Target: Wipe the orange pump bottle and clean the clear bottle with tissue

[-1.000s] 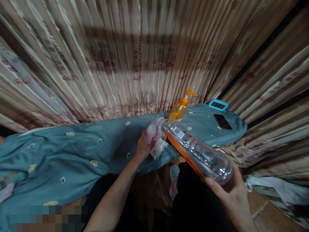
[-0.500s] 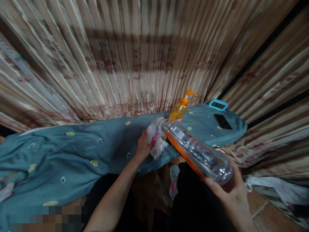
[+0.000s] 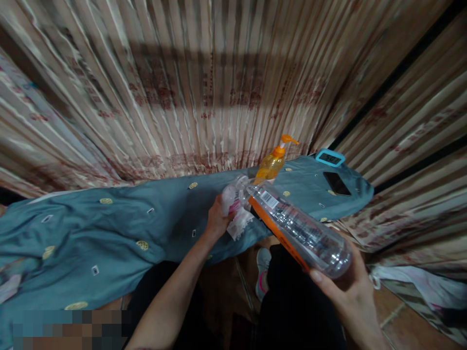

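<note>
My right hand is wrapped round the base of a large clear plastic bottle with an orange-edged label and a barcode. The bottle is tilted, its neck pointing up and left. At that neck my left hand grips a crumpled, see-through plastic bag with pink print and a frilly lower edge. The bag overlaps the bottle's mouth, so I cannot tell how the two touch. Just beyond, an orange pump bottle stands upright on the blue-green cloth, its lower part hidden.
A blue-framed digital clock and a dark phone lie at the cloth's right end. Pleated patterned curtains hang behind and at both sides. Below are my shoe and a tiled floor; a white bag is at lower right.
Almost nothing differs. Both hands keep their hold on the bag and the bottle, in about the same place.
</note>
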Tool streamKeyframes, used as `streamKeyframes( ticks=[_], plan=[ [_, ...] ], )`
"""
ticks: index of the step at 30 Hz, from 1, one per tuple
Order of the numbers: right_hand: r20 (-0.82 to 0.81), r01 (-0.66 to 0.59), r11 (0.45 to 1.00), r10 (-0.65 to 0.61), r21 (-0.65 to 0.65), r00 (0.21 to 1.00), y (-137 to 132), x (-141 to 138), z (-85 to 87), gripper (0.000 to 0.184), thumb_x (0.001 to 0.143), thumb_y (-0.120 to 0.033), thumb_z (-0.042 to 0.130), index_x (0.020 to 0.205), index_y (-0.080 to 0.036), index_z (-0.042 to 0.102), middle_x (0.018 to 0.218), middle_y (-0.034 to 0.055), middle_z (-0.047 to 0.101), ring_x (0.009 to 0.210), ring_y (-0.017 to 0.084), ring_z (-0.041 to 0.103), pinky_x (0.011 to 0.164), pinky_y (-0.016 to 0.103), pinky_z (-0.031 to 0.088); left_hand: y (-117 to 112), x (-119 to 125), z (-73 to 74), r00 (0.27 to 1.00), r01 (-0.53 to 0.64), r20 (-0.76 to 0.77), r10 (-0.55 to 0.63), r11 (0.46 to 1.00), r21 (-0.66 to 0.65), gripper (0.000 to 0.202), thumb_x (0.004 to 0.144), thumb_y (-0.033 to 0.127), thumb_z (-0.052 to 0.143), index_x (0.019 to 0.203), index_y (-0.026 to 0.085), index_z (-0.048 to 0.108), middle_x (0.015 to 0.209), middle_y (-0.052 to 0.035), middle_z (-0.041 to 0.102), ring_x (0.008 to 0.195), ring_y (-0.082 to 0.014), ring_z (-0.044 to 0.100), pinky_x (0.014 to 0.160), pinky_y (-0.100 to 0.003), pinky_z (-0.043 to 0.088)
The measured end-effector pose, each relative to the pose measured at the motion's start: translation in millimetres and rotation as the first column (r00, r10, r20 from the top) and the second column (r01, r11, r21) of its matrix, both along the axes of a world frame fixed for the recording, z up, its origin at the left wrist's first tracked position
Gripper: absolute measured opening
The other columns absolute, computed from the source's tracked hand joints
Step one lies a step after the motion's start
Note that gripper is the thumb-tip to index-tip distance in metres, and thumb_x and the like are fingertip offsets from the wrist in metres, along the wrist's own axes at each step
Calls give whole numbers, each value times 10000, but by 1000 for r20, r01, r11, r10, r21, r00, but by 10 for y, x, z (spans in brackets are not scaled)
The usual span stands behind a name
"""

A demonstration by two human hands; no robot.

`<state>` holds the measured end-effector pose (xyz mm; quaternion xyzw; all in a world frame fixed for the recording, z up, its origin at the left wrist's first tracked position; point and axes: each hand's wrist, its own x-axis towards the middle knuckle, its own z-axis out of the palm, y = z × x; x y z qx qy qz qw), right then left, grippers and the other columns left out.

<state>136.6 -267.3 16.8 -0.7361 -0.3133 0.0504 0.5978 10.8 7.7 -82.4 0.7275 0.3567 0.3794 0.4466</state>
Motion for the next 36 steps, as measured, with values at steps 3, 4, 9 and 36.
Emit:
streamKeyframes(
  ticks=[3, 4, 9, 36],
  plan=[
    [15, -33, 999, 33, 12, 999, -19, 15, -10, 888, 683, -472, 878, 1441, -194, 509, 1427, 139, 556, 1231, 306, 588, 990, 377, 496, 15, 2, -28, 1000, -3, -6, 3, 1000, -8, 561, 739, 378, 785, 1215, 197, 548, 1154, -80, 716, 1020, -264, 707, 949, -412, 567],
    [4, -43, 999, 43, 13, 999, -25, 21, -10, 905, 676, -471, 881, 1448, -192, 500, 1430, 145, 553, 1235, 311, 586, 998, 388, 492, 19, 2, -36, 1000, -4, -9, 4, 1000, -7, 565, 734, 369, 789, 1216, 199, 548, 1161, -81, 714, 1029, -269, 706, 950, -414, 567],
    [-56, -82, 996, 84, 32, 995, -44, 45, -2, 998, 625, -454, 912, 1475, -180, 469, 1465, 162, 525, 1276, 321, 563, 1038, 395, 469, 28, 1, -53, 1000, -17, -22, 17, 1000, 13, 568, 714, 312, 804, 1214, 218, 551, 1150, -70, 722, 1039, -277, 706, 957, -423, 565],
    [138, -27, 998, 36, -65, 990, 0, -41, 68, 928, 713, -492, 861, 1480, -161, 456, 1406, 141, 564, 1191, 251, 620, 961, 302, 520, 2, 17, -13, 999, -35, -39, 34, 999, -26, 569, 698, 215, 791, 1217, 210, 556, 1184, -89, 724, 1084, -305, 709, 984, -466, 566]
  ],
)
